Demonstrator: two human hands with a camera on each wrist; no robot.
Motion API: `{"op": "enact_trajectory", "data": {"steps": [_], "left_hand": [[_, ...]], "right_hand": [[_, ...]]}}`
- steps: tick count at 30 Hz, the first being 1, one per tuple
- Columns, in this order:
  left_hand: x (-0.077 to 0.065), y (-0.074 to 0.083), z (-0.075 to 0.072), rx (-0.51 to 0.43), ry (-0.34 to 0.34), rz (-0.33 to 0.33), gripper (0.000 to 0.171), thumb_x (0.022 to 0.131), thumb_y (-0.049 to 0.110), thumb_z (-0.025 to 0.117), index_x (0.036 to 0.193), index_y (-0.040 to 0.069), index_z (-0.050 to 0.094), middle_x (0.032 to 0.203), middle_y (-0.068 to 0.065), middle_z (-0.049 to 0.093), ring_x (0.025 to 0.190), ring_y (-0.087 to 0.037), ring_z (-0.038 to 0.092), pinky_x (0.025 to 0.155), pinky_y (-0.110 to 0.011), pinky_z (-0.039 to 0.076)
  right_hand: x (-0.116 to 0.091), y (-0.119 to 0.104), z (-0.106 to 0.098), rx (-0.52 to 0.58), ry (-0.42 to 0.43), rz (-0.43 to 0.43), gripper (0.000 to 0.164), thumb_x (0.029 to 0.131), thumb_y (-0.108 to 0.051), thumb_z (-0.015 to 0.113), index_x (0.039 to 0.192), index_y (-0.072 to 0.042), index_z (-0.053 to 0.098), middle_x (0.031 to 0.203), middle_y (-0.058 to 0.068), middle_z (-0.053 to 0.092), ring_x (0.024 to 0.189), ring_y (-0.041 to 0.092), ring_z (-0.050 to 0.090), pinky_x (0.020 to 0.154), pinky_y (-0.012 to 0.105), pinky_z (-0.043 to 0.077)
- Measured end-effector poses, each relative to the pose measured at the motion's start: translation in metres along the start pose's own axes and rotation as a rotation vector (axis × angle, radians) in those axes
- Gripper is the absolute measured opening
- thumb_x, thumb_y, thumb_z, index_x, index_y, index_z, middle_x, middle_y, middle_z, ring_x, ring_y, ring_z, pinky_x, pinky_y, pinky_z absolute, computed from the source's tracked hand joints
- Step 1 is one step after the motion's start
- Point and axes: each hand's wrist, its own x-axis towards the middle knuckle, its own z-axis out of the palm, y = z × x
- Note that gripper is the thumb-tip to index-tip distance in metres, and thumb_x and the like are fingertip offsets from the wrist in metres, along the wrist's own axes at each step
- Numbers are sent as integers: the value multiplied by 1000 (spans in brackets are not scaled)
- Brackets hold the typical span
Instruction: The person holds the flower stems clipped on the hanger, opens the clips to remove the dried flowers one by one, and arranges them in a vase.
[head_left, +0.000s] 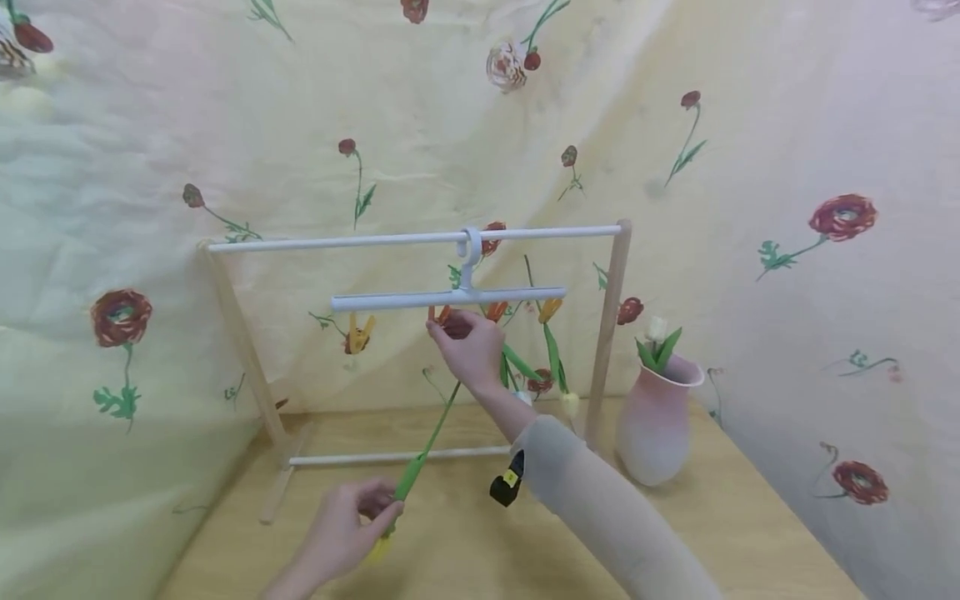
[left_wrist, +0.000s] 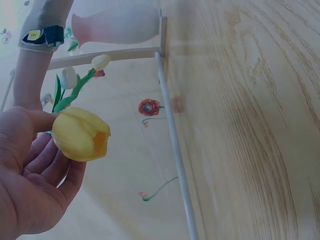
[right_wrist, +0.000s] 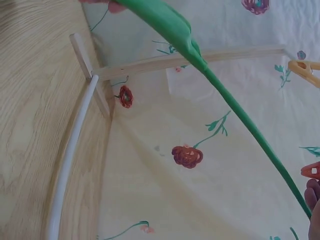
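My left hand [head_left: 341, 527] holds a yellow tulip [left_wrist: 77, 135] head down, its fingers around the stem close to the bloom. The green stem [right_wrist: 240, 117] slants up toward my right hand [head_left: 474, 348]. Up at the white hanger [head_left: 405, 300], the right hand pinches an orange clip [head_left: 438, 315], with the stem's end beside those fingers. Farther right, an orange clip [head_left: 497, 311] and a yellow clip [head_left: 551, 310] have white tulips hanging upside down below them. Near the hanger's left end dangles another yellow clip [head_left: 360, 335], with nothing in it.
A wooden rack with a white top bar [head_left: 337, 242] carries the hanger; its lower white bar [head_left: 360, 459] runs just above the wooden table [head_left: 465, 533]. Right of the rack stands a pink and white vase [head_left: 654, 429] with a white tulip [head_left: 656, 329]. Flower-printed cloth hangs behind.
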Motion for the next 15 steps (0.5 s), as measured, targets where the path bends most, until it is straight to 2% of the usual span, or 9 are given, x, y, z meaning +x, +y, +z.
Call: {"op": "enact_trajectory", "data": {"steps": [9, 15], "left_hand": [[-5, 4, -7, 51, -17, 115, 5, 96, 9, 77, 100, 12, 77, 79, 8, 77, 68, 2, 68, 66, -22, 61], [-5, 6, -8, 89, -12, 132, 5, 97, 9, 76, 100, 12, 77, 79, 9, 77, 69, 3, 68, 66, -20, 60]], "right_hand": [[2, -9, -25, -108, -87, -68, 31, 92, -23, 85, 112, -1, 80, 98, 16, 82, 85, 27, 82, 79, 36, 68], [3, -17, -40, -174, -112, -249, 29, 90, -19, 87, 111, -1, 81, 99, 15, 82, 85, 27, 82, 79, 37, 68]]}}
